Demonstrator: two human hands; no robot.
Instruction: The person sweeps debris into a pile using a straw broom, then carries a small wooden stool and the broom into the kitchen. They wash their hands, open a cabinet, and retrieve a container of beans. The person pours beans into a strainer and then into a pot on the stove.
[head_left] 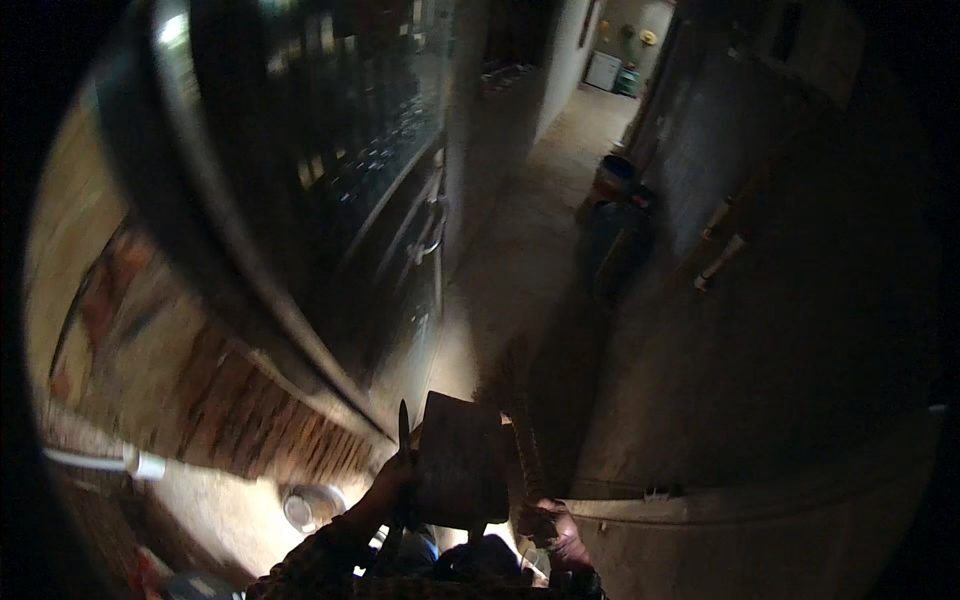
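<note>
Passage ahead, board between the hands

The board (460, 460) is just right of the left hand (398, 480) and left of the right hand (558, 528), from which a stick (528, 450) extends forward. A basin (312, 507) lies on the floor, left of the left hand; a pipe (100, 461) is farther left. Ahead, a glazed panel (350, 180) flanks the passage (505, 225) on its left. Buckets (612, 178) stand along its right, before the far room's box-shaped unit (603, 72).

The left hand (398, 478) and right hand (556, 527) flank 1 dark rectangular object (460, 462), with 1 round basin (297, 510) at lower left.
</note>
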